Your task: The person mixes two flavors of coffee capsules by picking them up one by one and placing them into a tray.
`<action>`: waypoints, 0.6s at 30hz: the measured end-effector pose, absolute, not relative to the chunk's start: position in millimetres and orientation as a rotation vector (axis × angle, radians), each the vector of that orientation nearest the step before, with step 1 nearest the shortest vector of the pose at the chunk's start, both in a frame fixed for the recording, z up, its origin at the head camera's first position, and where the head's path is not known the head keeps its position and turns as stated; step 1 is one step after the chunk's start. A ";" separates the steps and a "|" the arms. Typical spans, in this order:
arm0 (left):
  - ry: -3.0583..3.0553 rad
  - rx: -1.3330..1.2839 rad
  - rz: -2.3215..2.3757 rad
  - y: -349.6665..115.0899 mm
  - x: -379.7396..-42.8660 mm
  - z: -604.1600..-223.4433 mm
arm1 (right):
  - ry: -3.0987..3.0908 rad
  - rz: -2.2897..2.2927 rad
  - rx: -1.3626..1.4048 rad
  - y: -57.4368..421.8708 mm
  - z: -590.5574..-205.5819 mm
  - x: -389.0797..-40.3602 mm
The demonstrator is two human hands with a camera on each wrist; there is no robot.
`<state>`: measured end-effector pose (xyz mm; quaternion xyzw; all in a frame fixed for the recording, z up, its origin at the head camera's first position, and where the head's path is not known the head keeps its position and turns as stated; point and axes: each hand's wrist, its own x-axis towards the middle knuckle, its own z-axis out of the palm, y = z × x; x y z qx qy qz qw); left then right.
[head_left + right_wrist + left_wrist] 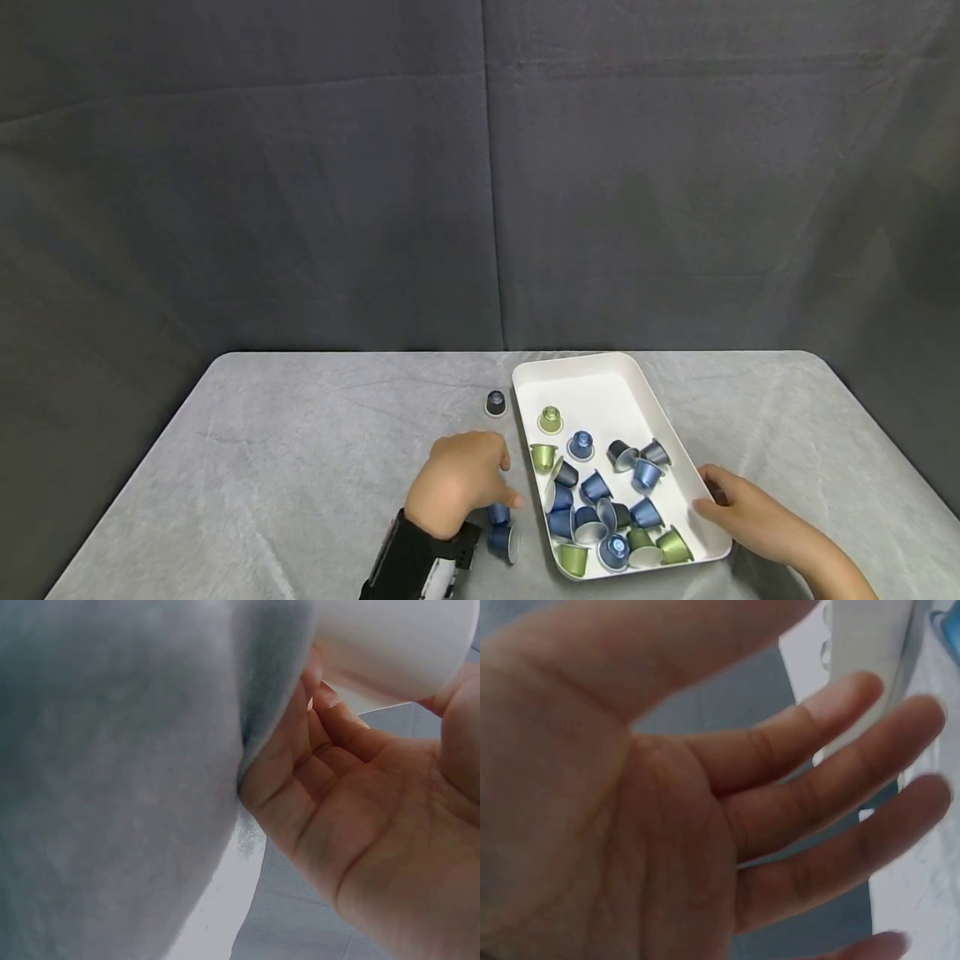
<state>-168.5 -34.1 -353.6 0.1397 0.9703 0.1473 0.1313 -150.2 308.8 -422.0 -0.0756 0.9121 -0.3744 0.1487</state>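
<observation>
A white rectangular tray point(600, 379) with coffee capsules inside stands right of the table's middle. At its right side, near the front corner, my right hand point(750, 510) grips the wall, thumb at the rim. In the right wrist view the fingers point(341, 720) curl against the white wall. My left hand point(459, 483) hovers left of the tray, holding nothing; its fingers point(840, 757) are spread and relaxed in the left wrist view. Two blue capsules lie by this hand: one point(498, 513) partly covered by it, another point(502, 542) on its side.
A black capsule point(495, 404) stands on the table beyond the left hand, near the tray's left wall. Inside the tray, blue, dark and green capsules point(673, 546) crowd the front half. A grey cloth covers the table point(300, 467); a dark curtain point(337, 208) hangs behind.
</observation>
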 end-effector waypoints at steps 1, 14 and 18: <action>2.820 0.407 0.417 -33.1 -169.2 -355.3 | 2.620 -1.078 -0.214 308.8 -422.0 -150.2; 2.944 0.284 0.012 -14.5 -163.1 -369.7 | 2.619 -1.095 -0.236 308.9 -422.4 -148.9; 2.914 0.253 -0.008 -12.8 -164.2 -372.9 | 2.624 -1.092 -0.229 308.8 -422.7 -148.7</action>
